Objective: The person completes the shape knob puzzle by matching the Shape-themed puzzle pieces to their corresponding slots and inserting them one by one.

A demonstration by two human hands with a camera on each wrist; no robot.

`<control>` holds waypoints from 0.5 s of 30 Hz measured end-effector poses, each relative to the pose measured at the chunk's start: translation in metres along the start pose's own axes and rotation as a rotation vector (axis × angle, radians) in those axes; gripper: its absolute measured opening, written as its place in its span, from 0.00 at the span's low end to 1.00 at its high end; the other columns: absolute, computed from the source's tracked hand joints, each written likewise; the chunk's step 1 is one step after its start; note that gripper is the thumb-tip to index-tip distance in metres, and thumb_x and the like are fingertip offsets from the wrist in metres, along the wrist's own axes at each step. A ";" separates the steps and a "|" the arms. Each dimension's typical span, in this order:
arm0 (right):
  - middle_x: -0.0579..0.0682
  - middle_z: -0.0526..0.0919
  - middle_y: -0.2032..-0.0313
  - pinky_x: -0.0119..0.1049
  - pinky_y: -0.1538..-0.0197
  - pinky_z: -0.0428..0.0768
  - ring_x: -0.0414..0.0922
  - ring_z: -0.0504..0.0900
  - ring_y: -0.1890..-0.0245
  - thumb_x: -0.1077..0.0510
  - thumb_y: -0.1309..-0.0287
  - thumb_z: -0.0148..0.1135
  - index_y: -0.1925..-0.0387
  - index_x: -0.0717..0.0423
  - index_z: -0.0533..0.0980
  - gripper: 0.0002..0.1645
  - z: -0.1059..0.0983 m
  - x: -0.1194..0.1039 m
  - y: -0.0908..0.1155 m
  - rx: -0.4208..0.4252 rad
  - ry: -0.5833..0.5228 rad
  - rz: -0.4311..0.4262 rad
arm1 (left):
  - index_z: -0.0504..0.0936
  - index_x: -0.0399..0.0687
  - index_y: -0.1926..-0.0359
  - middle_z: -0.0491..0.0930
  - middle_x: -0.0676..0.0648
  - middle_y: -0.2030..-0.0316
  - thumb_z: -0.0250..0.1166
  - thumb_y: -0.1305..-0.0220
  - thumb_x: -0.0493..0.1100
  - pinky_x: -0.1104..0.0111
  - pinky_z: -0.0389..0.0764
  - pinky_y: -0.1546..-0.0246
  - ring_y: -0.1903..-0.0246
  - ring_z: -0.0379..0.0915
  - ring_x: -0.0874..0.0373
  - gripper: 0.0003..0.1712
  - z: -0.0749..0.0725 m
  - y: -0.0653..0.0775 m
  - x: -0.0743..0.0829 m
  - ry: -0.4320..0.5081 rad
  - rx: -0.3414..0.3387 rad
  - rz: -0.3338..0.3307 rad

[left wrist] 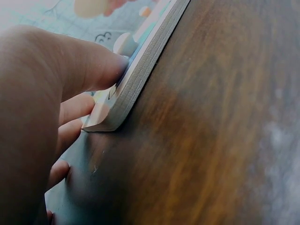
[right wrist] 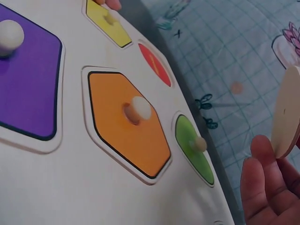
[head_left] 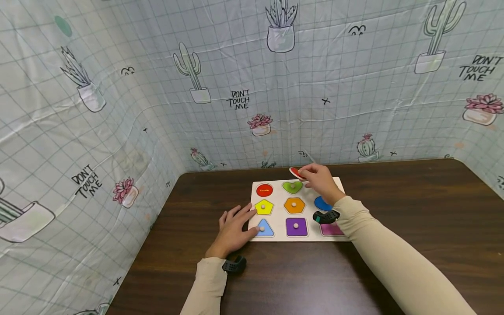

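Observation:
My right hand [head_left: 320, 181] pinches a round red puzzle piece [head_left: 294, 173] above the back edge of a white wooden shape board [head_left: 279, 223]. The right wrist view shows the pale, bare underside of this round piece [right wrist: 286, 112], tilted up on edge. At the board's back left lies a red circle recess [head_left: 264, 190] printed with a word. My left hand [head_left: 232, 232] rests at the board's left edge, fingers spread, its thumb [left wrist: 101, 68] by the knob of the blue triangle [head_left: 265, 229]. Nearest the right hand is the green heart [head_left: 292, 187].
A yellow pentagon [head_left: 264, 207], orange hexagon [right wrist: 126, 124] and purple square [head_left: 296, 227] sit in the board with knobs. My right forearm partly covers a blue piece [head_left: 323, 203] and a pink one [head_left: 331, 229]. Behind the dark wooden table [head_left: 189, 201] hangs a cactus-print cloth [head_left: 299, 96].

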State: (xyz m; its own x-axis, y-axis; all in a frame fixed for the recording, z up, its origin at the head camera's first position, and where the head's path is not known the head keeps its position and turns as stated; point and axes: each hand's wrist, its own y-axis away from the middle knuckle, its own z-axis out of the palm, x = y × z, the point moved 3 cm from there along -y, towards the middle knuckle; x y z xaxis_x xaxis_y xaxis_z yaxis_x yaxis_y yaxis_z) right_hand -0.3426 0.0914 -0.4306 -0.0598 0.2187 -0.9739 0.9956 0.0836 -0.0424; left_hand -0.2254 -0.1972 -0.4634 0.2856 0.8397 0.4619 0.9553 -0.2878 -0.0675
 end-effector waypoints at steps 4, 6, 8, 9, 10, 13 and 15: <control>0.60 0.81 0.54 0.40 0.54 0.84 0.58 0.81 0.52 0.55 0.28 0.56 0.49 0.67 0.78 0.19 0.007 0.000 0.000 -0.005 -0.024 -0.018 | 0.71 0.59 0.28 0.59 0.56 0.25 0.60 0.36 0.60 0.40 0.37 0.30 0.26 0.46 0.47 0.35 0.000 0.000 0.000 0.000 -0.004 -0.016; 0.60 0.80 0.54 0.41 0.53 0.84 0.58 0.80 0.51 0.55 0.28 0.56 0.49 0.68 0.78 0.19 0.009 0.000 -0.001 -0.012 -0.030 -0.017 | 0.71 0.60 0.28 0.58 0.57 0.25 0.59 0.36 0.60 0.41 0.36 0.30 0.25 0.46 0.47 0.35 0.000 0.001 -0.001 -0.001 -0.008 -0.024; 0.60 0.80 0.53 0.41 0.52 0.83 0.59 0.79 0.50 0.55 0.28 0.56 0.48 0.68 0.78 0.19 0.011 -0.001 -0.001 -0.024 -0.032 -0.015 | 0.72 0.59 0.28 0.58 0.56 0.25 0.60 0.36 0.60 0.41 0.36 0.30 0.26 0.46 0.47 0.35 0.000 0.001 -0.001 0.002 -0.005 -0.019; 0.60 0.80 0.53 0.42 0.51 0.83 0.59 0.79 0.49 0.55 0.28 0.56 0.48 0.68 0.78 0.19 0.012 -0.001 -0.001 -0.032 -0.033 -0.014 | 0.71 0.59 0.28 0.58 0.56 0.25 0.60 0.36 0.60 0.41 0.36 0.30 0.26 0.46 0.47 0.35 0.000 0.001 -0.001 0.005 -0.005 -0.017; 0.60 0.79 0.52 0.42 0.51 0.83 0.59 0.79 0.49 0.55 0.28 0.56 0.48 0.68 0.77 0.19 0.013 -0.001 -0.002 -0.040 -0.031 -0.013 | 0.72 0.59 0.28 0.59 0.56 0.25 0.60 0.35 0.60 0.40 0.37 0.30 0.26 0.46 0.47 0.35 0.000 0.001 -0.001 0.005 -0.005 -0.013; 0.59 0.79 0.52 0.46 0.49 0.83 0.60 0.80 0.50 0.56 0.28 0.56 0.48 0.67 0.77 0.18 0.016 -0.002 -0.002 -0.061 -0.032 -0.007 | 0.72 0.57 0.29 0.59 0.55 0.25 0.60 0.35 0.59 0.39 0.37 0.30 0.26 0.47 0.46 0.35 -0.001 0.001 -0.001 0.013 0.002 0.004; 0.60 0.79 0.52 0.48 0.48 0.82 0.62 0.81 0.52 0.57 0.28 0.55 0.48 0.67 0.77 0.17 0.019 -0.003 -0.003 -0.069 -0.044 -0.007 | 0.72 0.58 0.29 0.59 0.55 0.25 0.60 0.35 0.59 0.40 0.37 0.30 0.26 0.46 0.46 0.35 -0.001 0.001 -0.001 0.012 0.003 0.007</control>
State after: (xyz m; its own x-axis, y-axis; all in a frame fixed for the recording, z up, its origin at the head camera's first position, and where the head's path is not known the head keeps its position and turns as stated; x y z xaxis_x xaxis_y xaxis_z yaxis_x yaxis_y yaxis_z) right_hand -0.3437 0.0717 -0.4314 -0.0619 0.1752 -0.9826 0.9878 0.1517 -0.0352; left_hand -0.2248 -0.1986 -0.4632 0.2909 0.8321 0.4723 0.9537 -0.2917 -0.0735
